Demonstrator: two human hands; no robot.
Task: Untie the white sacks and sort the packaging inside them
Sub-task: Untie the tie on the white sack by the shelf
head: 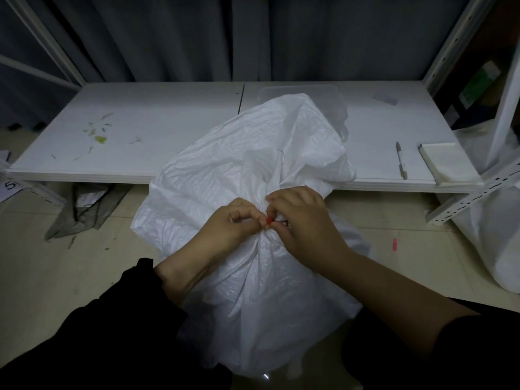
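Left hand [236,223]: fingers curled, pinched the red tie [269,220] at the gathered neck of the white sack [253,153], frame centre. Right hand [304,220]: pinched the same tie. Judged best: steady the neck and pick the tie loose without tugging.

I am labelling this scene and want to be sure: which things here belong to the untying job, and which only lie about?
Job: white sack; red tie at its neck; left hand and right hand, both pinching the tie; second sack at the right.

Lying about: pen; green scraps; grey mesh bag on the floor.
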